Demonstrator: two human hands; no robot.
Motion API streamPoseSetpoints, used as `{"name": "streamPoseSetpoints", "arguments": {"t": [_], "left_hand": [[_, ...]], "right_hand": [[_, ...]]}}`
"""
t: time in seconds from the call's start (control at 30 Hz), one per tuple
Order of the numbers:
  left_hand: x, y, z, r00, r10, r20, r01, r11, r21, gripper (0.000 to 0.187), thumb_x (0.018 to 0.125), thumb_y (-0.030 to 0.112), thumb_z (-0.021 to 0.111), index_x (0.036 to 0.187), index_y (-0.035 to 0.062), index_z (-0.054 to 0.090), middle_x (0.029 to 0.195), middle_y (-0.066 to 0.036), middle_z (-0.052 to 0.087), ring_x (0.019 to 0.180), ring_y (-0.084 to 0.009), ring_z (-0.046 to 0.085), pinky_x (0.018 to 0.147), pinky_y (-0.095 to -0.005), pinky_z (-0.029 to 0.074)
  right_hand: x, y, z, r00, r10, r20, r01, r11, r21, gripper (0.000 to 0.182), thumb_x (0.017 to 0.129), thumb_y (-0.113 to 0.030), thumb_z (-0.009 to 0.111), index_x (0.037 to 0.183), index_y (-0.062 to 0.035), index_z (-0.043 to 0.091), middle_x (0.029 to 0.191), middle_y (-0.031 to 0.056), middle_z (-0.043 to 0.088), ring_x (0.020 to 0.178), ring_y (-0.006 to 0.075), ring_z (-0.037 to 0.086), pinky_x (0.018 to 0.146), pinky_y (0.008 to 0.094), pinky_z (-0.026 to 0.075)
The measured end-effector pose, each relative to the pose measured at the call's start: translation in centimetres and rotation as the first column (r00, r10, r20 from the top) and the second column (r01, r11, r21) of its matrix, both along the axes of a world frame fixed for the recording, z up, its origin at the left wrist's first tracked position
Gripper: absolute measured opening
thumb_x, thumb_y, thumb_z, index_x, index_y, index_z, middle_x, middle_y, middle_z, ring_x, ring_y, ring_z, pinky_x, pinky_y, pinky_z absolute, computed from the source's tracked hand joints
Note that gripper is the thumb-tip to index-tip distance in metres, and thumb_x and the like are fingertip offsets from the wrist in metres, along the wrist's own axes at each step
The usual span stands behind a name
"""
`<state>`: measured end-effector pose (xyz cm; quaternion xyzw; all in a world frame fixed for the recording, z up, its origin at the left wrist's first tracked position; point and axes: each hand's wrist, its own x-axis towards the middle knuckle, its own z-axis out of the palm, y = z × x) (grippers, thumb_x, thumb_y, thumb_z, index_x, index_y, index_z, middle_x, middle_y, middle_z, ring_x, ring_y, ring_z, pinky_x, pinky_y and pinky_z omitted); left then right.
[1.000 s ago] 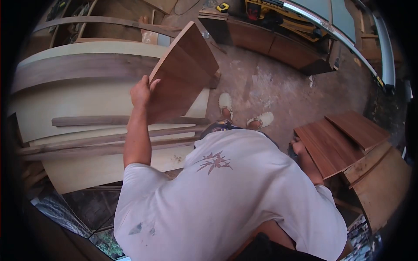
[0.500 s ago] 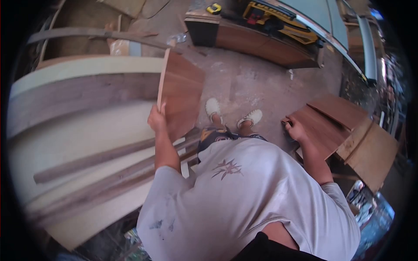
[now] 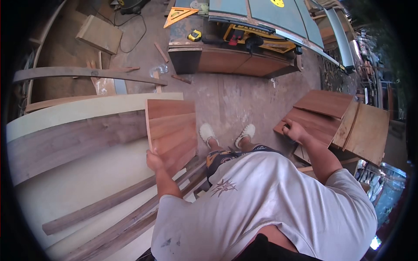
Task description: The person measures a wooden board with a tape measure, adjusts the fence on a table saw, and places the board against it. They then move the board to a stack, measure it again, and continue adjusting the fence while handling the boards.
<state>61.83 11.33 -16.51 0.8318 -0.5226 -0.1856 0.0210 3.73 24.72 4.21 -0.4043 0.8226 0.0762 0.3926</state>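
Observation:
My left hand [image 3: 154,161] is closed on the lower left edge of a reddish-brown wooden panel [image 3: 172,126], which stands tilted with its broad striped face towards me. The panel is beside a long pale board [image 3: 87,169]. On the other side, my right hand [image 3: 295,131] has its fingers curled at the near left corner of a second reddish-brown panel [image 3: 315,126]. Its fingertips are partly hidden. Another reddish-brown panel [image 3: 324,103] overlaps that one from behind, and a lighter plywood panel [image 3: 369,132] lies to their right.
A table saw [image 3: 261,37] stands ahead on a wooden base [image 3: 244,65], with a yellow tape measure [image 3: 194,35] and an orange speed square [image 3: 179,15] beside it. Dark wooden strips [image 3: 100,202] lie along the left. Small offcuts [image 3: 161,52] are on the floor.
The left panel has turned so that its broad face shows more, and its top has come down. My right hand remains at its panel's corner. My view has tilted up towards the saw.

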Motion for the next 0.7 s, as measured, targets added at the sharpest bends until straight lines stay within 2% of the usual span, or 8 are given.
{"name": "streamPoseSetpoints", "arguments": {"t": [0.13,0.37,0.43,0.5,0.53,0.57,0.63,0.7], "left_hand": [[4.3,-2.1,-3.3,0.999,0.022,-0.050,-0.012,0.983,0.182,0.041,0.084,0.029,0.064,0.107,-0.0023,0.052,0.106,-0.025,0.061,0.101,-0.0429,0.058,0.087,-0.0492,0.047],[3.9,-4.9,-2.8,0.999,0.037,-0.027,-0.026,0.950,0.312,0.062,0.082,0.035,0.065,0.126,-0.0015,0.042,0.129,-0.025,0.049,0.119,-0.0411,0.048,0.101,-0.0472,0.040],[-1.1,-5.6,0.6,0.993,-0.107,0.056,0.079,0.928,0.363,0.075,0.081,0.043,0.067,0.131,-0.0062,0.041,0.134,-0.029,0.044,0.128,-0.0401,0.041,0.104,-0.0464,0.037],[-7.7,-6.1,1.5,0.949,-0.307,0.063,0.271,0.905,0.329,0.078,0.082,0.053,0.062,0.134,-0.0022,0.042,0.137,-0.026,0.043,0.130,-0.0385,0.038,0.107,-0.0475,0.033],[-10.4,-5.9,0.2,0.800,-0.225,-0.556,0.300,0.953,0.047,0.079,0.085,0.059,0.056,0.135,-0.0012,0.042,0.139,-0.024,0.042,0.131,-0.0366,0.039,0.108,-0.0468,0.031],[-14.9,-6.7,3.4,0.697,-0.209,-0.686,0.407,0.903,0.138,0.073,0.089,0.057,0.049,0.138,0.0038,0.040,0.145,-0.021,0.034,0.135,-0.0338,0.033,0.108,-0.0499,0.030],[-23.3,-7.3,6.9,0.292,0.223,-0.930,0.415,0.846,0.334,0.063,0.094,0.051,0.044,0.147,0.0207,0.026,0.153,-0.014,0.019,0.140,-0.0295,0.022,0.104,-0.0525,0.034],[-30.1,-7.8,8.9,0.144,0.358,-0.922,0.363,0.848,0.386,0.059,0.094,0.047,0.047,0.143,0.0183,0.031,0.144,-0.012,0.036,0.132,-0.0290,0.037,0.097,-0.0508,0.042]], "right_hand": [[-0.4,-0.5,-1.8,1.000,0.020,-0.002,-0.020,0.995,-0.098,0.052,0.083,-0.023,0.054,0.131,-0.0049,0.048,0.099,0.0180,0.066,0.093,0.0274,0.063,0.085,0.0345,0.048],[0.9,-3.6,-3.5,0.816,-0.409,0.408,0.472,0.879,-0.064,0.052,0.085,-0.024,0.054,0.133,-0.0057,0.047,0.104,0.0134,0.065,0.090,0.0247,0.063,0.080,0.0340,0.050],[1.0,-5.0,-4.5,0.737,-0.488,0.467,0.563,0.826,-0.025,0.052,0.084,-0.024,0.054,0.133,-0.0054,0.048,0.108,0.0145,0.064,0.094,0.0259,0.062,0.083,0.0345,0.049],[0.7,-6.6,-8.0,0.804,-0.387,0.451,0.506,0.844,-0.177,0.053,0.085,-0.026,0.054,0.134,-0.0064,0.048,0.117,0.0168,0.060,0.105,0.0266,0.058,0.090,0.0342,0.046],[1.7,-8.4,-7.8,0.778,-0.411,0.475,0.537,0.828,-0.161,0.053,0.085,-0.027,0.054,0.134,-0.0063,0.048,0.121,0.0178,0.058,0.109,0.0268,0.056,0.093,0.0344,0.044],[3.1,-10.6,-7.4,0.750,-0.431,0.501,0.563,0.814,-0.142,0.053,0.085,-0.027,0.053,0.134,-0.0062,0.048,0.125,0.0188,0.056,0.113,0.0269,0.054,0.096,0.0346,0.042],[6.0,-14.7,-6.6,0.775,-0.340,0.532,0.509,0.835,-0.207,0.056,0.089,-0.031,0.052,0.137,-0.0037,0.042,0.132,0.0202,0.051,0.120,0.0298,0.050,0.099,0.0350,0.040],[8.3,-17.6,-9.9,0.821,-0.129,0.556,0.410,0.811,-0.417,0.062,0.093,-0.040,0.049,0.142,-0.0053,0.034,0.135,0.0208,0.047,0.122,0.0304,0.049,0.100,0.0347,0.039]]}}
